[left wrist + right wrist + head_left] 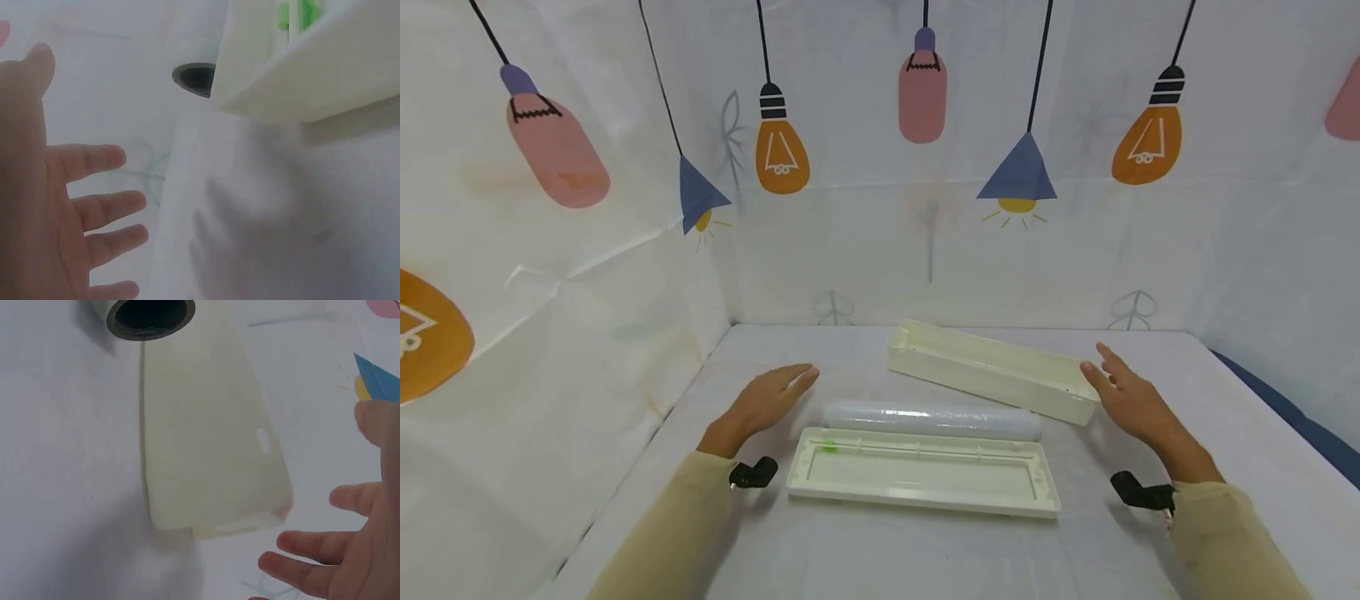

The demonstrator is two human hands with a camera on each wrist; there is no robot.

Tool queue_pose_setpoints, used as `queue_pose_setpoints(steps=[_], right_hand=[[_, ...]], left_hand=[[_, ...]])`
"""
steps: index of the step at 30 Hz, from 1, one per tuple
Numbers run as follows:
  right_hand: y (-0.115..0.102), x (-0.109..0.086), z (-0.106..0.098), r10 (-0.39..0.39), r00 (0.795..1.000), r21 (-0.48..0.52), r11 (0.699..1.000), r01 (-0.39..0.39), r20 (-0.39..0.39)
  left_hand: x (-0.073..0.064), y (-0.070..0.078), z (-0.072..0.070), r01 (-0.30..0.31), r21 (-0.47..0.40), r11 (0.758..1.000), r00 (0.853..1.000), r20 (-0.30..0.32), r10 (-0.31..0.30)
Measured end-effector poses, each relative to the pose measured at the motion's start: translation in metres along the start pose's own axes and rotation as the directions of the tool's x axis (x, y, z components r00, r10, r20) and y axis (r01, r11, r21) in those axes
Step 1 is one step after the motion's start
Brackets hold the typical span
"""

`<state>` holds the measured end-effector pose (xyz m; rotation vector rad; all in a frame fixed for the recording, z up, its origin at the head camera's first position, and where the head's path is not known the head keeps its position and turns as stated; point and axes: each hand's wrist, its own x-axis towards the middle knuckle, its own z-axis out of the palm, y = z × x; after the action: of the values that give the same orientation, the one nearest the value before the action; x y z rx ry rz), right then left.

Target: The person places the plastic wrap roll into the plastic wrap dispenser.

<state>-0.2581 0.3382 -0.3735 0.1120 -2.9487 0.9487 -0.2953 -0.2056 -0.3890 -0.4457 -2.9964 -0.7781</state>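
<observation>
Two cream plastic pieces and a roll of clear plastic wrap (932, 419) lie on the table. The long box (985, 387) is angled at the back right, its hollow side up. In front of the roll lies the flat lid (925, 479), a green mark near its left end. My left hand (767, 404) is held left of the roll with fingers spread, empty. My right hand (1131, 404) is at the box's right end, fingers apart and holding nothing. Dark hollow ends of the roll's tube (195, 80) show in both wrist views.
A white cloth covers the table (880, 554). White sheets printed with hanging lamps form the back wall (865, 250) and sides. Each wrist carries a small black device, such as the left one (754, 473). Dark blue fabric (1292, 417) shows at the right edge.
</observation>
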Motion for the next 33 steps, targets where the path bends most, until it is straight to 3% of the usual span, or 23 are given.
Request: queue_pose_setpoints(steps=[5, 11, 16, 25, 33], right_hand=[[0.004, -0.001, 0.006, 0.052, 0.995, 0.057, 0.997, -0.047, -0.085], [0.008, -0.006, 0.01, 0.119, 0.988, 0.15, 0.983, -0.102, -0.103], [0.013, -0.006, 0.013, 0.134, 0.982, 0.22, 0.97, -0.103, -0.133], [0.014, -0.003, 0.021, 0.185, 0.978, 0.331, 0.933, -0.143, -0.1], [0.009, 0.004, 0.023, 0.209, 0.976, 0.342, 0.923, -0.177, -0.058]], left_hand=[[0.015, 0.01, 0.003, -0.02, 0.004, 1.0, 1.0, 0.025, 0.02], [0.036, 0.019, 0.008, -0.071, 0.016, 0.997, 0.996, 0.046, 0.07], [0.052, 0.025, 0.015, -0.122, -0.013, 0.992, 0.992, 0.032, 0.123], [0.073, 0.033, 0.015, -0.15, -0.063, 0.987, 0.982, 0.109, 0.156], [0.09, 0.039, 0.023, -0.137, -0.14, 0.981, 0.979, 0.129, 0.155]])
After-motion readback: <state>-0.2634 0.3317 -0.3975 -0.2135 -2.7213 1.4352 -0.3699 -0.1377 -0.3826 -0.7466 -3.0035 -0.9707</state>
